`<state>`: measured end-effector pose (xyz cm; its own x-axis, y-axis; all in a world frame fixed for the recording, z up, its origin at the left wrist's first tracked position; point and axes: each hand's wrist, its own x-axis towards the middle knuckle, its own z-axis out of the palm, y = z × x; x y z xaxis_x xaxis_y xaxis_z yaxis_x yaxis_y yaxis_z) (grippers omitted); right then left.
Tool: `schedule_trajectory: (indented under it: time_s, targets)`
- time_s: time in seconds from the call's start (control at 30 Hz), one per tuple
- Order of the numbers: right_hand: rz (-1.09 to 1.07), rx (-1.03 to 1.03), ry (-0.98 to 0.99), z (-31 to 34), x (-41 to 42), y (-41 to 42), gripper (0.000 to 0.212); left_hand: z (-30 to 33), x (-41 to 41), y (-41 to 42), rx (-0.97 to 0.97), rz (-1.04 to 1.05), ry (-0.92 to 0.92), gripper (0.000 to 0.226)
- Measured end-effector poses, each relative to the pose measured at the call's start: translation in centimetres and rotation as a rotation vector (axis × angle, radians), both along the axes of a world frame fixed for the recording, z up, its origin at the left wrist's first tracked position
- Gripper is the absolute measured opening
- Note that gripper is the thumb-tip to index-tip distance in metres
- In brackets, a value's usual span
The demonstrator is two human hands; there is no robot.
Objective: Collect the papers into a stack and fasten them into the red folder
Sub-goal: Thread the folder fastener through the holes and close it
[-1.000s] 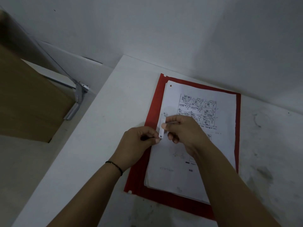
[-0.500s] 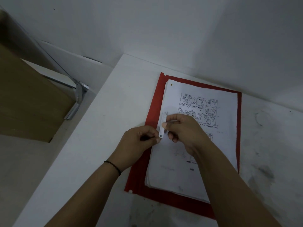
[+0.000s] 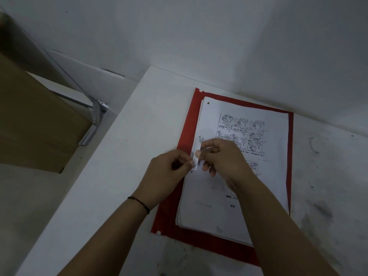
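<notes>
While both hands work at the binding edge, the papers (image 3: 245,172) sit as one stack on the open red folder (image 3: 187,124), which lies flat on the white table (image 3: 123,156) near the wall. Left hand (image 3: 167,174) has fingers curled, thumb and forefinger pinching the lower end of the white fastener strip (image 3: 197,151); right hand (image 3: 223,158) is curled too, fingertips pinching the strip's middle and pressing it to the top sheet. Strip runs along the left margin of the stack, over the punched holes, though the prongs are hidden under fingers so can't tell if threaded. Paper stack looks light, floppy, sheets slightly fanned at the bottom left, likely to slide apart if lifted by one corner; best held flat and pressed near the margin. Strip is thin plastic, small, probably bendy and slippery, so pinch at the ends. Folder cover is thin card, semi-stiff. Black wristband (image 3: 139,203) on left wrist
</notes>
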<state>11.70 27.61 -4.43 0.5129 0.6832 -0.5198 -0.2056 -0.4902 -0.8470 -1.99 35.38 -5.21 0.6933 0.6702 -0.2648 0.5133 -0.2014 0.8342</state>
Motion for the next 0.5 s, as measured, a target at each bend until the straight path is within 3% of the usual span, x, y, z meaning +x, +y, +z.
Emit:
schedule_trajectory:
  time_s: [0.2, 0.5]
  targets:
    - [0.047, -0.031, -0.185, -0.5, 0.0, 0.0, 0.016, 0.3, 0.5, 0.9, 0.022, 0.003, 0.0, 0.011]
    - [0.083, -0.042, -0.312, -1.2, 0.0, -0.6, 0.025, -0.4, 0.8, 1.2, 0.279, -0.142, 0.082, 0.022]
